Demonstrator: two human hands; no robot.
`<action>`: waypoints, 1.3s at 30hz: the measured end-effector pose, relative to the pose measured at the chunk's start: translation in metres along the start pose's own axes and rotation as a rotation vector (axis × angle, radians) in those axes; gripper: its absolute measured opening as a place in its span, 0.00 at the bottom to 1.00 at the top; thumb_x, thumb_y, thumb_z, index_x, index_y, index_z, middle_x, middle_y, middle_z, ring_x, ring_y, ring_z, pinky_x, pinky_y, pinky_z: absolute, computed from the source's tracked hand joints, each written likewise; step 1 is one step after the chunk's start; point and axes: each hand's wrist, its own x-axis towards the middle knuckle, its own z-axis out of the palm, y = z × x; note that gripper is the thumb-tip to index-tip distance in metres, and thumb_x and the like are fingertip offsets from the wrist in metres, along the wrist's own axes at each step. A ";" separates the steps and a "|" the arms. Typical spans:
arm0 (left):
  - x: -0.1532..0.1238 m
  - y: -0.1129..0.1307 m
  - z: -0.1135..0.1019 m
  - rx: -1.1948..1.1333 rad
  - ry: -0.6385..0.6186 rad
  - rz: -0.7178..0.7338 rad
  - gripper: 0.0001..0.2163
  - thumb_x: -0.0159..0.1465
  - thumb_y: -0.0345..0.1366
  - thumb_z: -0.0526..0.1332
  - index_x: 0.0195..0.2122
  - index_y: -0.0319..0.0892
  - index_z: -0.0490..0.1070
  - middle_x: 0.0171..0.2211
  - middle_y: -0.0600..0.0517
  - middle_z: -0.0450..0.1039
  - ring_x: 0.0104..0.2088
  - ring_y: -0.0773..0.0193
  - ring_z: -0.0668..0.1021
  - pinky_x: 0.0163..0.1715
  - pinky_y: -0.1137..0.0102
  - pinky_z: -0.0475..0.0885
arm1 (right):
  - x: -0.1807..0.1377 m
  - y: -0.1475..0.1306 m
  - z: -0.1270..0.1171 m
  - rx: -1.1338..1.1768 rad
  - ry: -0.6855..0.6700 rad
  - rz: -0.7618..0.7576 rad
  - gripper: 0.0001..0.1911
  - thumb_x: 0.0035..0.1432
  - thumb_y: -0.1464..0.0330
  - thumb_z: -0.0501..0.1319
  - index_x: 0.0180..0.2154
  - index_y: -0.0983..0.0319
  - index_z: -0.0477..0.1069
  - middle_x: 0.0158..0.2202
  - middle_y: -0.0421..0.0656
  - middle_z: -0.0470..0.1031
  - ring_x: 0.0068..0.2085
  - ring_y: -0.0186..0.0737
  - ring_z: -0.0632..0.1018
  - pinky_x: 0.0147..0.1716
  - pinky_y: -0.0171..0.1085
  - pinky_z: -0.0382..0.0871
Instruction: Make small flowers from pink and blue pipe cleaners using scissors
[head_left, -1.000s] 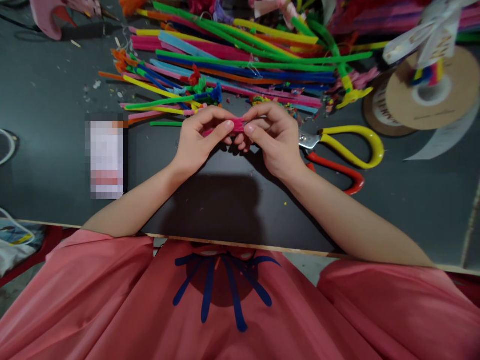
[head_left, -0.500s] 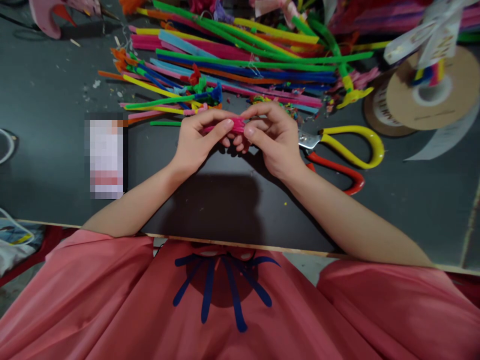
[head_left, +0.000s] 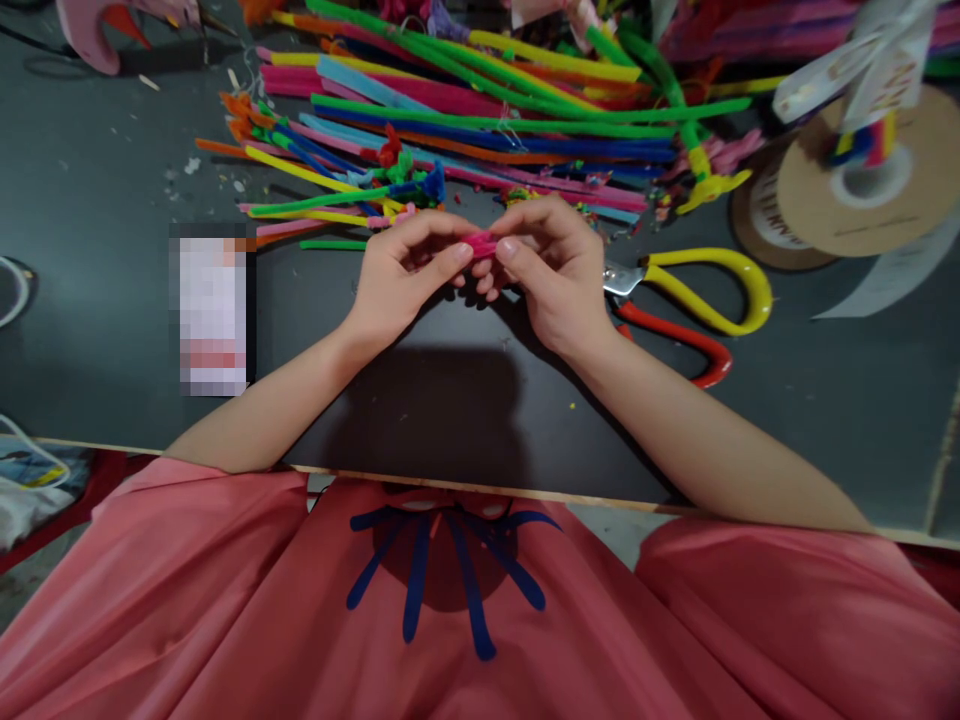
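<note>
"Where is the pink piece (head_left: 482, 245)?"

"Between the left grip (head_left: 394, 268) and the right grip (head_left: 559, 275), lying crosswise from fingertips to fingertips."

"How does each one stand?"

"Both narrow. The left one pinches one end between thumb and fingers; the right one pinches the other. Fingers hide part of it, so its full shape I can't tell."

"And close by?"

"Scissors (head_left: 628, 282) lie just to the right of the right grip, the blades largely hidden by it. Beyond both grips, fuzzy sticks (head_left: 480, 122) spread across the desk (head_left: 300, 300)."

"Further out?"

"A ribbon spool (head_left: 817, 215), to the right past the scissors."
</note>
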 end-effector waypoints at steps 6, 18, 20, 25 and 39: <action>-0.001 0.000 0.000 0.108 0.047 0.036 0.11 0.57 0.47 0.63 0.36 0.47 0.72 0.35 0.56 0.76 0.34 0.72 0.80 0.34 0.74 0.77 | 0.001 0.000 0.001 -0.028 0.013 -0.031 0.20 0.49 0.52 0.64 0.40 0.55 0.68 0.31 0.35 0.73 0.29 0.27 0.75 0.23 0.28 0.72; -0.001 0.000 -0.001 0.138 0.029 0.069 0.10 0.55 0.44 0.65 0.34 0.45 0.73 0.31 0.56 0.75 0.33 0.70 0.79 0.35 0.72 0.76 | 0.001 -0.003 0.003 -0.043 0.007 -0.061 0.15 0.50 0.55 0.65 0.33 0.59 0.67 0.29 0.34 0.71 0.25 0.24 0.72 0.25 0.30 0.72; -0.001 0.001 -0.001 0.118 0.025 0.068 0.10 0.56 0.44 0.64 0.35 0.46 0.73 0.32 0.56 0.75 0.34 0.70 0.79 0.37 0.72 0.77 | 0.002 -0.001 0.003 -0.036 0.011 -0.075 0.15 0.50 0.56 0.65 0.33 0.59 0.67 0.30 0.34 0.71 0.26 0.25 0.72 0.25 0.29 0.72; -0.003 0.006 0.001 0.058 0.019 0.052 0.06 0.58 0.40 0.64 0.35 0.48 0.74 0.32 0.58 0.77 0.34 0.73 0.80 0.37 0.74 0.77 | 0.001 -0.003 0.003 -0.056 0.000 -0.029 0.18 0.49 0.54 0.65 0.38 0.57 0.67 0.30 0.34 0.71 0.28 0.26 0.73 0.26 0.30 0.73; 0.001 0.002 0.001 -0.022 0.020 0.042 0.02 0.55 0.36 0.66 0.30 0.47 0.78 0.26 0.59 0.77 0.22 0.77 0.76 0.23 0.79 0.74 | -0.002 -0.004 0.003 -0.052 0.008 -0.017 0.15 0.51 0.55 0.64 0.32 0.59 0.69 0.27 0.35 0.72 0.25 0.27 0.74 0.25 0.32 0.73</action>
